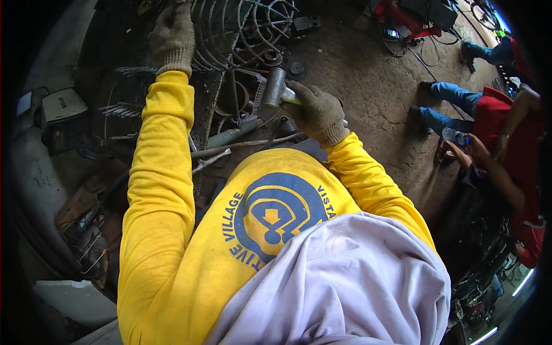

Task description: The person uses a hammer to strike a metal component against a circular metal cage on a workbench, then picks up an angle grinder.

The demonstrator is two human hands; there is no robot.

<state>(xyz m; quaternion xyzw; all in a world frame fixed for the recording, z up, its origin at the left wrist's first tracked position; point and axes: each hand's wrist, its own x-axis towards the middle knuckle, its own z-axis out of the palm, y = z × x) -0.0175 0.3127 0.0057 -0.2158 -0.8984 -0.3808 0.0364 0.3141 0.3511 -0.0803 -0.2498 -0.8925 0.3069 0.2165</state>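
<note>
Grey metal rods, already curved into rows of loops, lie at the far right edge of the worktop; their shaping looks well along, but how much is left cannot be told. Beside them the gloved left hand is curled narrow, its hold unclear; the gloved right hand grips a hammer, apart from the loops.

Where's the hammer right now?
Head view, upper centre: the hammer is gripped in the gloved right hand, its metal end just below and left of a dark round disc.
</note>
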